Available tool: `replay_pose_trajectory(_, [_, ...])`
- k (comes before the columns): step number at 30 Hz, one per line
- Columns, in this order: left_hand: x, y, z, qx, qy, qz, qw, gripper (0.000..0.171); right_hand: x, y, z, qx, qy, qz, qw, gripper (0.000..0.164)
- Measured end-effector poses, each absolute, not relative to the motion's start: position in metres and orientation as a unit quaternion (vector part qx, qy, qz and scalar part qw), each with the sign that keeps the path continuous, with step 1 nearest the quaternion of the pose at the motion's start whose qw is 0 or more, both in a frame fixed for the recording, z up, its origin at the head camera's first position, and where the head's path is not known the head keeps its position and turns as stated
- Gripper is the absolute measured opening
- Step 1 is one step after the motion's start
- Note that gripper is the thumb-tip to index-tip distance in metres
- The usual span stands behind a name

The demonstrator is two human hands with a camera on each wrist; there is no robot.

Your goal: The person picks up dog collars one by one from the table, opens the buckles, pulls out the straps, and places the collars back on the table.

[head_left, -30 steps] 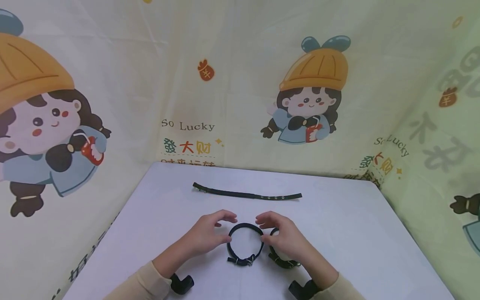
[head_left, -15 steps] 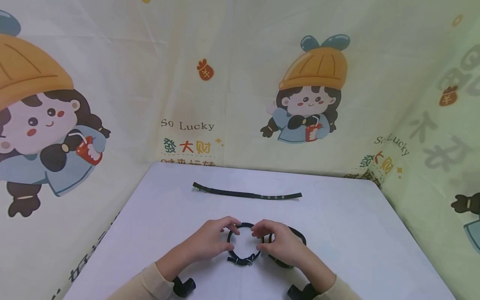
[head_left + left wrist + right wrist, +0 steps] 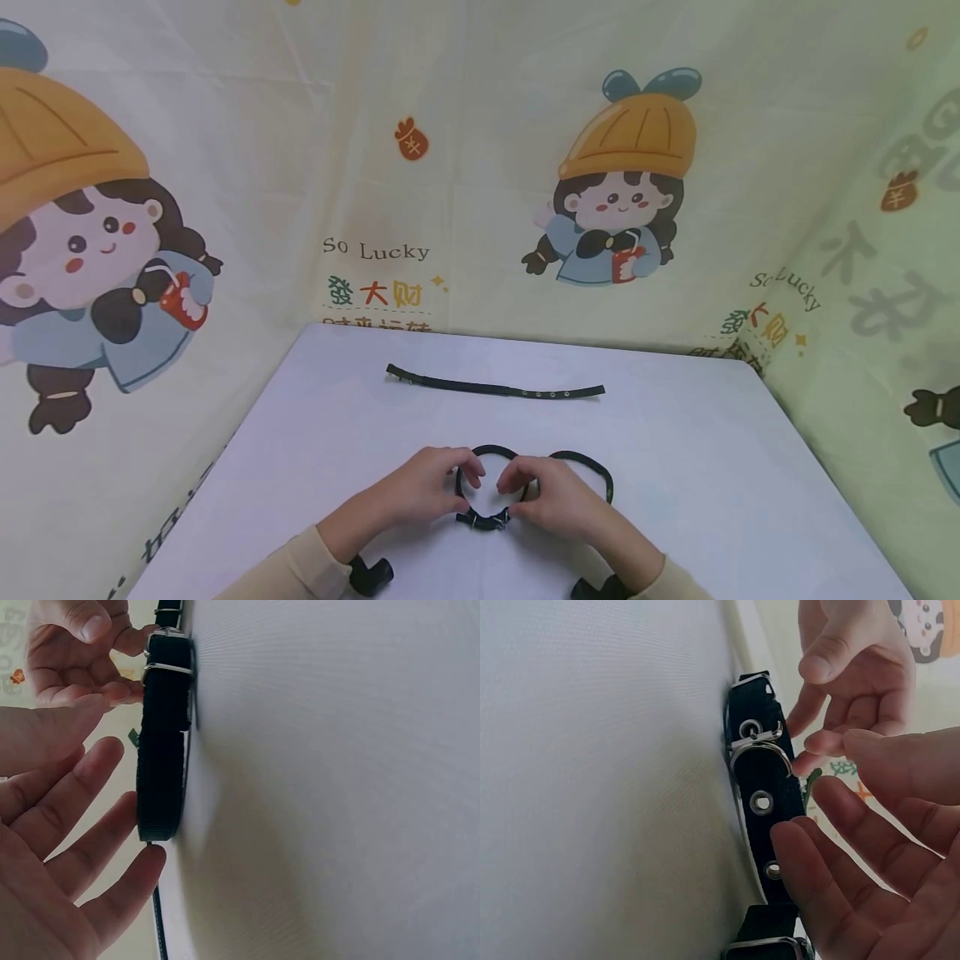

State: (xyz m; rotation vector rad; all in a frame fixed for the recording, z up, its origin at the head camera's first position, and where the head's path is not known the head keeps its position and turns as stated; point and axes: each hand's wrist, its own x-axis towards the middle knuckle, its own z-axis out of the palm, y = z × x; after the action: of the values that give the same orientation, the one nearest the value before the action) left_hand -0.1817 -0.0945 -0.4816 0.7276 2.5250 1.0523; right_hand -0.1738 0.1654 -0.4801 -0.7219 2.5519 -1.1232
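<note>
A black buckled collar (image 3: 483,522) lies closed in a ring on the table, its buckle on the near side. My left hand (image 3: 423,483) is at the ring's left side, fingers loosely bent and spread. Opposite it, my right hand (image 3: 558,500) is at the right side with bent fingers. In the left wrist view, fingertips come up close to the collar band (image 3: 161,750); whether they touch cannot be told. The right wrist view shows metal eyelets and a D-ring on the collar (image 3: 761,780), with fingertips beside it. Neither hand grips it.
A second ring-shaped black collar (image 3: 600,471) lies to the right, partly hidden by the right hand. Farther back, a straight black collar (image 3: 487,389) stretches across the white table (image 3: 675,417). Patterned cloth (image 3: 487,167) hangs behind. Black fittings (image 3: 371,577) sit at the wrists.
Both hands have moved nearer and lower along the ring, from its far sides toward the buckle end. The right hand has come inward, uncovering the second collar's far arc. The collars lie where they were.
</note>
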Motion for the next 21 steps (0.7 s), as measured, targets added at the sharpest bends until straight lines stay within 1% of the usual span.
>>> replay_pose_trajectory(6, [-0.183,-0.093,-0.488,0.263,0.878,0.366,0.162,0.041,-0.172,0.164,-0.480,-0.264,0.872,-0.390,0.136,0.026])
replay_pose_trajectory(13, [-0.186,-0.092,-0.494,0.269,0.883,0.349,0.165,0.045,-0.170,0.160,-0.483,-0.253,0.875,-0.384,0.152,0.031])
replay_pose_trajectory(21, [-0.187,-0.092,-0.494,0.286,0.891,0.310,0.166,0.051,-0.168,0.155,-0.489,-0.251,0.882,-0.374,0.137,0.034])
